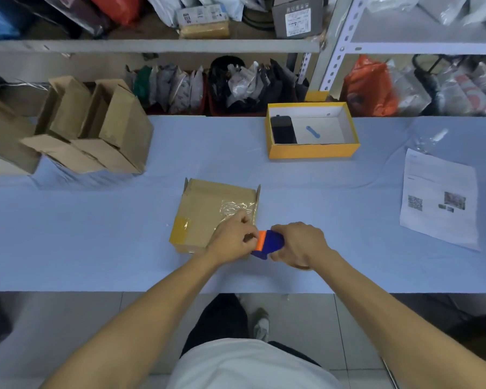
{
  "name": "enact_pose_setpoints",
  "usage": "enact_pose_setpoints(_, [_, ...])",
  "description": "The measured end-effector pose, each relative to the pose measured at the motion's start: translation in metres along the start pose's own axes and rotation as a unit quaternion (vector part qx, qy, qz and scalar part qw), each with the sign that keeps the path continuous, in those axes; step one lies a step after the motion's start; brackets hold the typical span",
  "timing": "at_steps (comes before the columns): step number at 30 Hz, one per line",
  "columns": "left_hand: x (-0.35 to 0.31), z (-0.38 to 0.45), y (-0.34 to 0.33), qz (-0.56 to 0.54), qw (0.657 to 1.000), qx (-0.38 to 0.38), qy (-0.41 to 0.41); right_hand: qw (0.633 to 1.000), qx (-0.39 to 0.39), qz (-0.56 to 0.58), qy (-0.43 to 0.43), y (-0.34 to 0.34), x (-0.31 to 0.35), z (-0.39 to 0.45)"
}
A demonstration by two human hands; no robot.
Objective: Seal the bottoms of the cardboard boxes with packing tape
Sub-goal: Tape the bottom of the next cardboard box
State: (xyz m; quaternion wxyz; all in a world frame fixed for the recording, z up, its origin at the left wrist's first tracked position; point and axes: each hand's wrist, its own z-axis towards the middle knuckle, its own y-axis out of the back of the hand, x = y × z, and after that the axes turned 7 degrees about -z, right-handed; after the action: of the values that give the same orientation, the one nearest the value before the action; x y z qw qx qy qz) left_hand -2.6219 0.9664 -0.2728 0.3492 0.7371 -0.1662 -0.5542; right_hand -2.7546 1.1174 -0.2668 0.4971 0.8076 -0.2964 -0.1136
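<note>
A small cardboard box (205, 211) lies bottom-up on the blue table (96, 248), with clear packing tape (236, 207) crinkled across its right part and a yellowish strip at its left edge. My left hand (233, 238) rests on the box's near right corner, fingers curled and pinching at the tape by the dispenser's orange edge. My right hand (298, 244) grips a blue and orange tape dispenser (268, 244) just right of the box. The tape roll itself is hidden under my right hand.
Several folded-up cardboard boxes (96, 130) stand at the table's back left. A yellow tray-like box (312, 151) with a dark phone-like item and a blue tool sits at the back middle. A printed paper sheet (438, 197) lies at the right. Shelves of bagged goods stand behind.
</note>
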Motion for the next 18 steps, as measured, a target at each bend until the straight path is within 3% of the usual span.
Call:
enact_pose_setpoints(4, [0.005, -0.004, -0.009, 0.068, 0.996, -0.005, -0.049, 0.996, 0.032, 0.068, -0.050, 0.005, -0.009, 0.001])
enact_pose_setpoints(8, [0.004, -0.008, -0.017, 0.154, 0.985, -0.007, -0.078, 0.996, 0.030, 0.045, -0.070, -0.007, -0.033, -0.025])
enact_pose_setpoints(13, [-0.001, -0.007, -0.017, 0.198, 0.978, 0.023, -0.068, 0.972, -0.085, 0.191, -0.109, -0.019, -0.044, -0.056])
enact_pose_setpoints(16, [-0.007, -0.006, -0.012, 0.133, 0.989, 0.055, -0.033, 0.951, -0.131, 0.251, -0.124, -0.015, -0.035, -0.051])
enact_pose_setpoints(18, [-0.015, -0.002, -0.003, -0.044, 0.996, 0.060, 0.039, 0.946, -0.149, 0.264, -0.112, -0.011, -0.031, -0.041])
